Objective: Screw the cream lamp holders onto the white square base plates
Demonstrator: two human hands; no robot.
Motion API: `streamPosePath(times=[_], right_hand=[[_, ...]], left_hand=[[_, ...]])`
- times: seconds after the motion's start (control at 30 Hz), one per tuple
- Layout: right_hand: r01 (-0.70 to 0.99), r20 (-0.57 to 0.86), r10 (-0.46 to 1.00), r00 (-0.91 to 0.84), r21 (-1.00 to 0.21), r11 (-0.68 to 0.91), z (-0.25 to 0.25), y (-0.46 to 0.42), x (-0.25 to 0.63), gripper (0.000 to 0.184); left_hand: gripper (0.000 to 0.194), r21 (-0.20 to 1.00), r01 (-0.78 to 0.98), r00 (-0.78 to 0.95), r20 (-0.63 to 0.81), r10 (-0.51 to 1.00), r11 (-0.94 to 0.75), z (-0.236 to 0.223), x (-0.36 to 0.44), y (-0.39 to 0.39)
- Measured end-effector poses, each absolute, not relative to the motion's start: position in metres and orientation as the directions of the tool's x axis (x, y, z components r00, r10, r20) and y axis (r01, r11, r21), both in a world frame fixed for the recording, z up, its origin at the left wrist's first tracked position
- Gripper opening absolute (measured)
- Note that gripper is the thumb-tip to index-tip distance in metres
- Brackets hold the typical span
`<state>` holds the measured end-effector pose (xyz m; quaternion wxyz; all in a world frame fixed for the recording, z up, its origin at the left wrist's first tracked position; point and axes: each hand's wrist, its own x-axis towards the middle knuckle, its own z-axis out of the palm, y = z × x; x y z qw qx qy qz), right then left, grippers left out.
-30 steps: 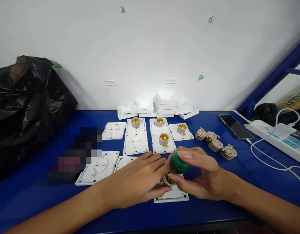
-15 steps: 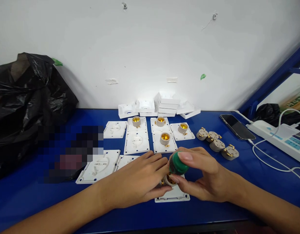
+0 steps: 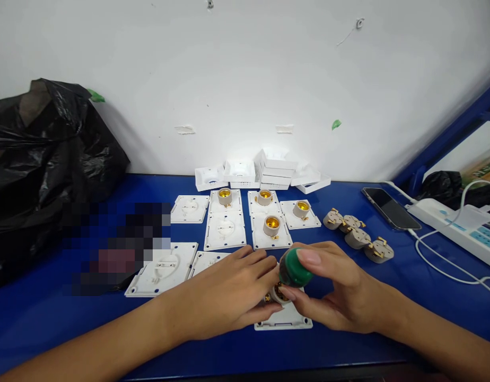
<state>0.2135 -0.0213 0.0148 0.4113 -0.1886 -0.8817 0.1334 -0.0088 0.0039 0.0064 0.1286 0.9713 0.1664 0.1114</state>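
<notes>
My left hand (image 3: pixel 241 289) is closed around the side of a lamp holder (image 3: pixel 277 298), which sits over a white square plate (image 3: pixel 283 321) near the table's front. In my right hand (image 3: pixel 340 286) is a green-handled screwdriver (image 3: pixel 296 269), gripped between thumb and fingers. The handle stands above the lamp holder, with the shaft and tip hidden. A brass screw shows at the holder's left side, by my left thumb. Beyond my hands, several plates carry lamp holders with brass-coloured linings, such as the nearest lamp holder (image 3: pixel 272 226).
Several loose lamp holders (image 3: pixel 357 238) lie upside down at right, near a phone (image 3: pixel 390 208) and a power strip (image 3: pixel 460 225) with white cables. White box covers (image 3: pixel 276 172) are stacked against the wall. Bare plates (image 3: pixel 165 270) lie at left, and a black plastic bag (image 3: pixel 58 138) stands behind.
The camera view has shifted slightly. Both hands keep almost the same grip and place, and the green handle stays over the lamp holder.
</notes>
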Motion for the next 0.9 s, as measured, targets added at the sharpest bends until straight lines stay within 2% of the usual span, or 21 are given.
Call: streamPosePath(times=[0.33,0.57,0.9], right_hand=[[0.218,0.664,0.440,-0.604,-0.393,0.893,0.0183,-0.0220,0.2117,0.080],[0.253,0.667,0.429,-0.609,-0.350,0.902,0.0175,-0.0234,0.2116,0.081],[0.225,0.635,0.444,-0.632,-0.397,0.890,0.0156,-0.0236,0.2119,0.085]], left_hand=[[0.023,0.311,0.291,0.920,0.170,0.354,-0.905,0.0053,-0.0092,0.0045],[0.019,0.307,0.322,0.912,0.154,0.381,-0.896,0.0078,-0.0091,0.0011],[0.023,0.299,0.310,0.917,0.156,0.367,-0.902,0.0050,-0.0095,0.0036]])
